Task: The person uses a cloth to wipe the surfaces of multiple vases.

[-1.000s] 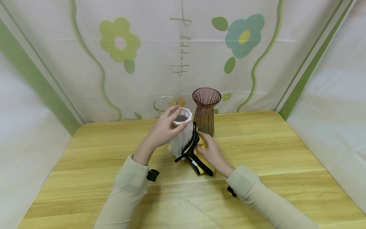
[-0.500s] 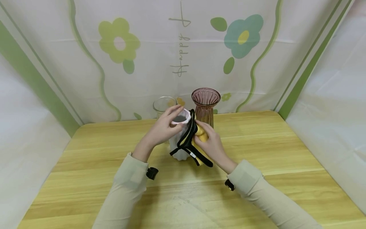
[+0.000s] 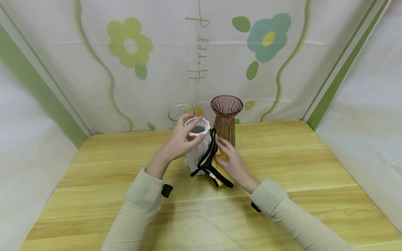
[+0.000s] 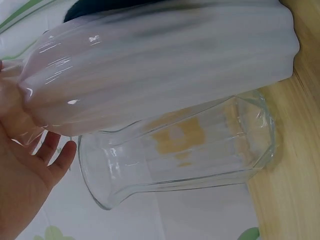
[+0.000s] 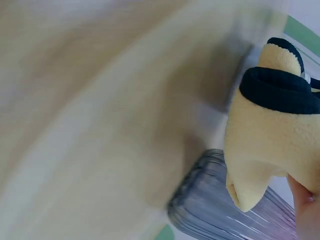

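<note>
In the head view, three vases stand near the desk's (image 3: 110, 174) far edge, around its middle: one white vase (image 3: 196, 158), one clear vase (image 3: 181, 113) and one purple vase (image 3: 226, 122). Of two hands, the left hand (image 3: 178, 141) grips the white vase's rim, thumb and fingers either side; the right hand (image 3: 235, 165) pinches one yellow cloth (image 3: 219, 169) (black-trimmed, with a white tag) against that vase's side, left of the palm. The left wrist view alone bares the clear vase's body, otherwise mostly hidden. The right wrist view shows the cloth's plush face, above the right hand's visible finger.
</note>
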`<action>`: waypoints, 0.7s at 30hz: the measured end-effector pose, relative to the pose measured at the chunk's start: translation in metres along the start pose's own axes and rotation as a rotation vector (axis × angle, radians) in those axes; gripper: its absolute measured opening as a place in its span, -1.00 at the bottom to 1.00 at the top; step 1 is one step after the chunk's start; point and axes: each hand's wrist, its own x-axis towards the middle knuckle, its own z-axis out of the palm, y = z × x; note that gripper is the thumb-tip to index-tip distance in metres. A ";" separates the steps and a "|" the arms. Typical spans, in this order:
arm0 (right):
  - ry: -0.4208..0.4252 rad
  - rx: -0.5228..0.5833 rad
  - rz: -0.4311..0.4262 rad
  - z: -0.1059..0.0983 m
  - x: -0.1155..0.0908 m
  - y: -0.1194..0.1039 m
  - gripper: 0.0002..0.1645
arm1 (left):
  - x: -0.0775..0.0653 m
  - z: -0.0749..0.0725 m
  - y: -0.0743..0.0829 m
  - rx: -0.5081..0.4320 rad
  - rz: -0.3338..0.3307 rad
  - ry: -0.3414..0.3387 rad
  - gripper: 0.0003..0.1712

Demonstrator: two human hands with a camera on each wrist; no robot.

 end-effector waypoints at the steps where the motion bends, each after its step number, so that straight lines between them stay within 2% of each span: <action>1: -0.011 -0.025 -0.002 0.001 -0.002 0.002 -0.33 | 0.000 0.000 0.000 0.022 0.009 0.005 -0.27; 6: -0.051 -0.099 0.012 0.006 -0.008 0.009 -0.35 | -0.002 -0.002 0.002 0.095 0.018 -0.005 -0.27; 13: 0.007 -0.037 -0.001 0.007 -0.008 0.007 -0.33 | -0.004 -0.006 0.005 0.161 0.018 -0.026 -0.27; 17: 0.068 0.014 -0.037 0.002 -0.002 -0.001 -0.33 | -0.004 -0.007 0.004 0.137 0.032 -0.039 -0.28; 21: 0.114 0.039 -0.063 -0.004 0.006 -0.010 -0.33 | -0.004 -0.007 0.002 0.056 0.042 -0.068 -0.24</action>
